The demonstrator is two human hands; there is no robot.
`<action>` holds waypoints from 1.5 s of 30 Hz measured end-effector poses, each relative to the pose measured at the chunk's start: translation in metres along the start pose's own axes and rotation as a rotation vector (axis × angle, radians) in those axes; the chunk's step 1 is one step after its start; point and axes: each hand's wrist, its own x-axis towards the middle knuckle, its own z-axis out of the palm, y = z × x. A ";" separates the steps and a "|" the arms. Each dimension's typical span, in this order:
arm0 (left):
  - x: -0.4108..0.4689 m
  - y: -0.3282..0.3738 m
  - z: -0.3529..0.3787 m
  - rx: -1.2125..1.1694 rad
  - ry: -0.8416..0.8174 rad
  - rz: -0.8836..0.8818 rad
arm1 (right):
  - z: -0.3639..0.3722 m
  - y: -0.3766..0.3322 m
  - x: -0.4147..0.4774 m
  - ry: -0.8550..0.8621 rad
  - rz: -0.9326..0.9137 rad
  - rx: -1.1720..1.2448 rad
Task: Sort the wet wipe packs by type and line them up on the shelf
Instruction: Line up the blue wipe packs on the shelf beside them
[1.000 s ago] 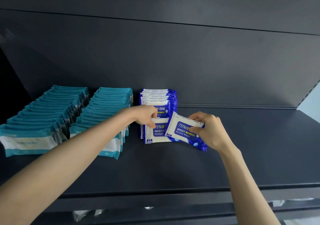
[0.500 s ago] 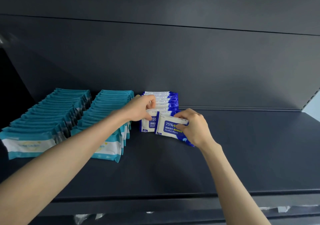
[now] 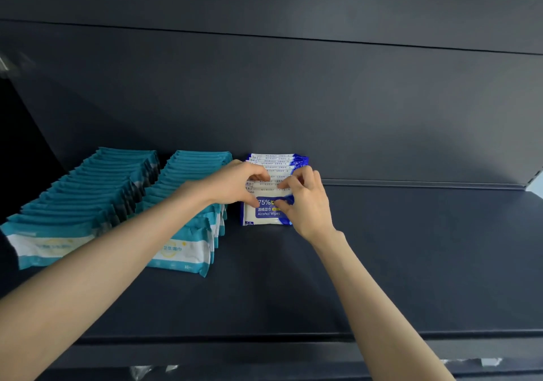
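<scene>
A row of blue-and-white alcohol wipe packs (image 3: 274, 163) stands on the dark shelf (image 3: 411, 257), running back to the rear wall. The front pack (image 3: 266, 214) faces me with "75% Alcohol Wipes" on its label. My left hand (image 3: 235, 185) grips the left top corner of the front packs with curled fingers. On the right side, my right hand (image 3: 305, 201) pinches the front pack, thumb on its face. Two rows of teal wipe packs, the outer row (image 3: 73, 198) and the inner row (image 3: 188, 204), stand to the left.
The shelf's back wall (image 3: 352, 116) rises just behind the rows. A front lip (image 3: 264, 336) edges the shelf. Bare shelf surface stretches to the right of the blue row. Crumpled plastic shows below the shelf at the lower right (image 3: 470, 361).
My right hand has carried the tilted blue pack left and set it upright at the front of the blue row. My left hand has shifted up to the row's top left corner.
</scene>
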 end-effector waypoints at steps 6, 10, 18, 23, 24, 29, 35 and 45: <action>-0.005 0.000 0.003 0.316 0.080 -0.005 | 0.005 0.015 -0.019 -0.062 0.122 0.032; -0.007 0.002 0.004 0.508 0.042 -0.028 | 0.004 0.021 -0.027 -0.166 0.157 0.157; -0.001 0.009 0.007 0.433 0.084 0.046 | 0.005 0.022 -0.023 -0.128 0.148 0.100; 0.003 0.009 0.009 0.464 0.120 0.070 | 0.007 0.024 -0.011 -0.118 0.131 0.014; 0.003 0.008 0.010 0.495 0.121 0.074 | 0.007 0.024 -0.010 -0.124 0.125 0.007; 0.002 0.006 0.008 0.663 0.016 0.083 | 0.009 0.026 -0.008 -0.139 0.117 0.009; 0.005 0.009 0.004 0.699 -0.054 0.067 | 0.011 0.024 -0.003 -0.181 0.146 0.018; 0.010 0.007 0.009 0.672 -0.080 0.024 | 0.012 0.023 0.003 -0.234 0.180 -0.005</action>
